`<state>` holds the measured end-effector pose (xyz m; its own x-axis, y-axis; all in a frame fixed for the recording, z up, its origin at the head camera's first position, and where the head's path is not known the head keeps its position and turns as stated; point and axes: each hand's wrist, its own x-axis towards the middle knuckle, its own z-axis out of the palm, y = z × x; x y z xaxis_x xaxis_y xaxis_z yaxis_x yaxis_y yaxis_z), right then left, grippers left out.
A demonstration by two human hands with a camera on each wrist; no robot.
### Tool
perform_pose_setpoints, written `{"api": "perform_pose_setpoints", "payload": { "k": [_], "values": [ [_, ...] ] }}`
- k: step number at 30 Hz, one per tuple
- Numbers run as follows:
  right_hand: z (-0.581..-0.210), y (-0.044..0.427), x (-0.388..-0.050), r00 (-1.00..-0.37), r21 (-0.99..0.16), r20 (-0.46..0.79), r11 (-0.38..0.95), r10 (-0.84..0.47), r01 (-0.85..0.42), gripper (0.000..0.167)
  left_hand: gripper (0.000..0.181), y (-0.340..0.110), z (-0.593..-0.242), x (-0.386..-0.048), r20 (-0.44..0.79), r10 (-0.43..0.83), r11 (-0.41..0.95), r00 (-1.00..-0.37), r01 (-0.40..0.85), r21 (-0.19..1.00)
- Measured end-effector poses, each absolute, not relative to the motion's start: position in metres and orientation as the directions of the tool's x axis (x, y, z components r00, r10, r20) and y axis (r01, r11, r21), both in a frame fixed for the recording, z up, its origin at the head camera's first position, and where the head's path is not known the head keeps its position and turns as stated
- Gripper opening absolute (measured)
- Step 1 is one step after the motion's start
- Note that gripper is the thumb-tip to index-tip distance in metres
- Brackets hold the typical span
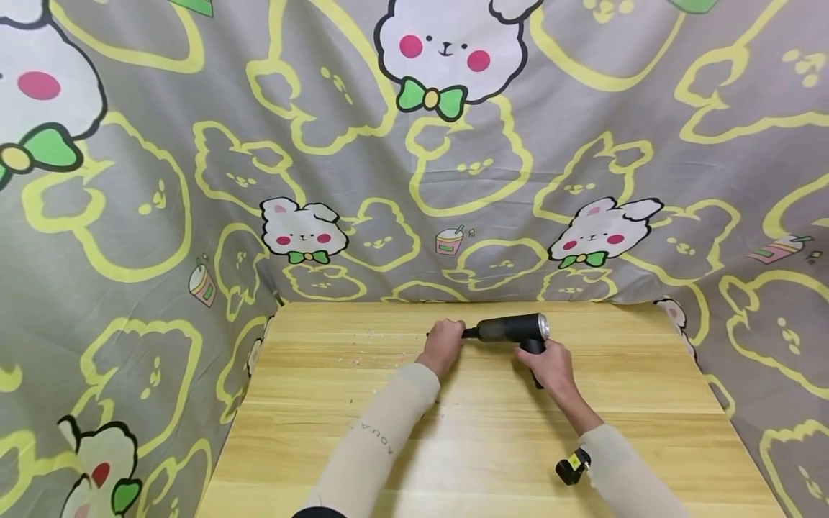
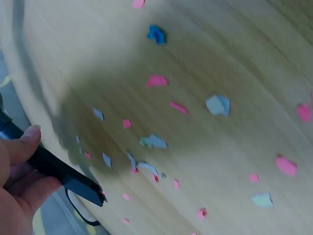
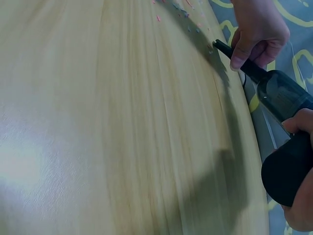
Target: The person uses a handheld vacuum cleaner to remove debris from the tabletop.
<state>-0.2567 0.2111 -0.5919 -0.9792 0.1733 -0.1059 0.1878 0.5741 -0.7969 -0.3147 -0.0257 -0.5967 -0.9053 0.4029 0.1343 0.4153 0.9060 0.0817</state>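
Observation:
A black handheld vacuum cleaner (image 1: 508, 329) with a smoky see-through barrel is held sideways over the far part of the table. My right hand (image 1: 552, 365) grips its handle. Around the narrow nozzle (image 2: 66, 176) at the front, my left hand (image 1: 444, 347) has its thumb and fingers pinched. The slit tip of that nozzle points left, close to small paper scraps; whether it touches the wood I cannot tell. Pink scraps (image 2: 157, 81), pale blue scraps (image 2: 218, 105) and a darker blue crumpled bit (image 2: 156, 34) lie scattered in the left wrist view.
The wooden table (image 1: 311, 432) ends at its far edge just behind the vacuum cleaner. Grey cloth (image 1: 479, 165) printed with yellow outlines and white rabbits hangs behind and on both sides. A small black device (image 1: 570, 469) sits at the right sleeve's cuff.

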Motion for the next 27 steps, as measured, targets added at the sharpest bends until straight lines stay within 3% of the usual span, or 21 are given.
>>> {"api": "perform_pose_setpoints", "payload": {
  "k": [7,15,27],
  "values": [
    [-0.594,0.221,-0.251,-0.978,-0.786,-0.107,0.587,0.180,0.194,0.040,0.014,-0.016,-0.599,-0.308,0.210,0.407,0.904,-0.889,0.425,0.045],
    [-0.593,0.233,-0.242,-0.977,-0.768,-0.120,0.607,0.178,0.205,0.038,0.016,-0.003,-0.599,-0.299,0.164,0.449,0.894,-0.878,0.442,-0.081],
    [-0.595,0.246,-0.231,-0.976,-0.787,-0.177,0.577,0.131,0.220,0.040,0.015,0.008,-0.599,-0.289,0.171,0.463,0.886,-0.870,0.454,-0.090]
  ]
}}
